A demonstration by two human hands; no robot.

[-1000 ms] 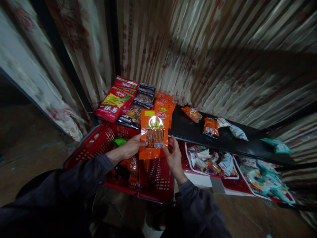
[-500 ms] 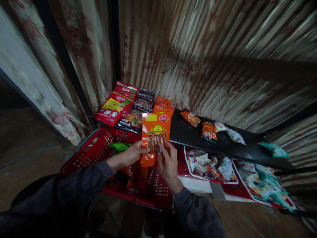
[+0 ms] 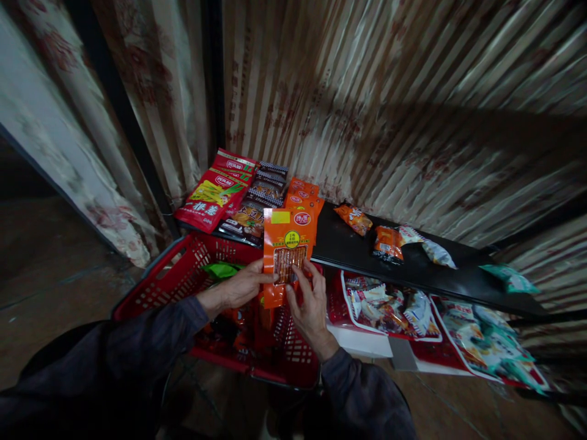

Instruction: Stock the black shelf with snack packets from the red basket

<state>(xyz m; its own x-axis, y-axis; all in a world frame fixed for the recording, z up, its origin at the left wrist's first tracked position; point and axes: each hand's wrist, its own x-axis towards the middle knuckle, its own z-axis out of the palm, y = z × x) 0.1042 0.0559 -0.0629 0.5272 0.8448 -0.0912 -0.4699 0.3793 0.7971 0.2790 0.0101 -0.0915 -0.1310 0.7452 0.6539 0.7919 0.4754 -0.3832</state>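
Observation:
An orange snack packet with a clear window showing brown strips is held upright above the red basket. My left hand is closed on its lower left edge, the thumb lying on the front. At the lower right, my right hand has its thumb and fingertips against the packet's front by the window; whether any of its fingers are behind cannot be seen. Just behind the packet's top, similar orange packets lie overlapping on the black shelf.
Left on the shelf lie red bags and dark packets. Farther right are small orange bags and a green bag. Below stand the red basket and bins of wrapped snacks. A patterned curtain hangs behind.
My right thumb has shifted left and down on the packet's front, opening a wider gap from the fingers. The packet and my left hand have stayed almost in place.

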